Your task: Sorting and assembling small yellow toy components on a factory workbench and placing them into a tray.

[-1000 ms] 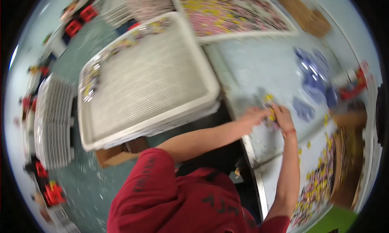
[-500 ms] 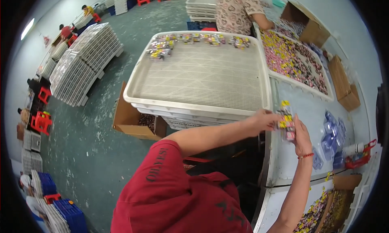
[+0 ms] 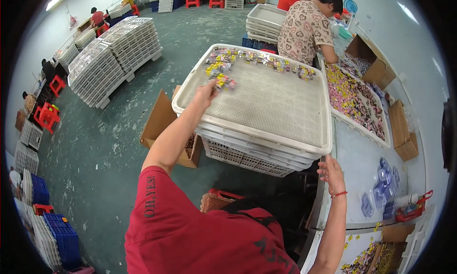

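Left hand (image 3: 206, 93) grasps a multicoloured clear-plastic pack (image 3: 224, 82), projecting rightward from the fingers, at the left of the white rectangular mesh tray (image 3: 271, 105). Right hand (image 3: 333, 174): empty, beside tray's near-right corner.

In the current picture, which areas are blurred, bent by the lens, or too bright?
Head view: the colourful packs at the left hand look blurred; head view: the white tray's long edges bow, and the picture's rim falls into black; head view: the ceiling lamp at upper left glares almost pure white.
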`<state>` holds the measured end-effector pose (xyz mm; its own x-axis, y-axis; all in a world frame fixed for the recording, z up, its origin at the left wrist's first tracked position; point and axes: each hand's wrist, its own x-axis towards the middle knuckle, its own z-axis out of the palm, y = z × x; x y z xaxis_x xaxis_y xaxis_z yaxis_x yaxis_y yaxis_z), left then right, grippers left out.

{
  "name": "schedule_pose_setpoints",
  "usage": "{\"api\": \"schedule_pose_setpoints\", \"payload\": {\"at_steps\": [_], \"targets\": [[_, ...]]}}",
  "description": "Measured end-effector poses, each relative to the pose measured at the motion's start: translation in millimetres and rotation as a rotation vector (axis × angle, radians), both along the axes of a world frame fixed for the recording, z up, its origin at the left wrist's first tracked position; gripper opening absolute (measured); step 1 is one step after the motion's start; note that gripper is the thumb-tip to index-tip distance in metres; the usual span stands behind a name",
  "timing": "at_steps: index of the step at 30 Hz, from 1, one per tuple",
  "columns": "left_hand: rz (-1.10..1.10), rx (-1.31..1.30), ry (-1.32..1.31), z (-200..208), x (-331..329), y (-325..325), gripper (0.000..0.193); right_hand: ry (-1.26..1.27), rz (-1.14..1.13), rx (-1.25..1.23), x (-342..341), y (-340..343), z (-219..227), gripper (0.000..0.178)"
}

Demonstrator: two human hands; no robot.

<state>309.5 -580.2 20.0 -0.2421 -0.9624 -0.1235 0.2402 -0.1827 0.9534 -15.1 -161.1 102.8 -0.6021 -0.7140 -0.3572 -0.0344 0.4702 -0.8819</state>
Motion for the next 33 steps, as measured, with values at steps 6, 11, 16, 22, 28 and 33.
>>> {"api": "schedule_pose_setpoints", "payload": {"at_steps": [6, 11, 16, 22, 28, 33], "targets": [[0.34, 0.141, 0.013, -59.7, 9.4, -70.0, 0.015, 0.002, -0.054, 0.0, 4.4, 12.5, -10.6, 0.046], [0.535, 0.361, 0.095, -72.1, -6.4, -114.0, 0.016, 0.023, -0.053, -0.035, 3.4, 18.3, -20.9, 0.044], [0.346, 0.364, 0.088, -31.7, -31.8, -87.5, 0.019, 0.048, -0.106, -0.027, -3.9, 36.3, -34.3, 0.042], [0.475, 0.379, -0.001, -19.6, -36.2, -92.7, 0.024, 0.033, -0.127, -0.065, -0.7, 51.0, -40.8, 0.041], [0.643, 0.304, -0.222, -42.3, 51.0, -147.3, 0.05, -0.046, -0.023, -0.155, 7.6, 51.1, -50.2, 0.039], [0.516, 0.268, -0.936, 7.1, -41.8, -62.2, 0.061, -0.043, -0.188, -0.09, 2.6, 78.3, -64.2, 0.038]]}}
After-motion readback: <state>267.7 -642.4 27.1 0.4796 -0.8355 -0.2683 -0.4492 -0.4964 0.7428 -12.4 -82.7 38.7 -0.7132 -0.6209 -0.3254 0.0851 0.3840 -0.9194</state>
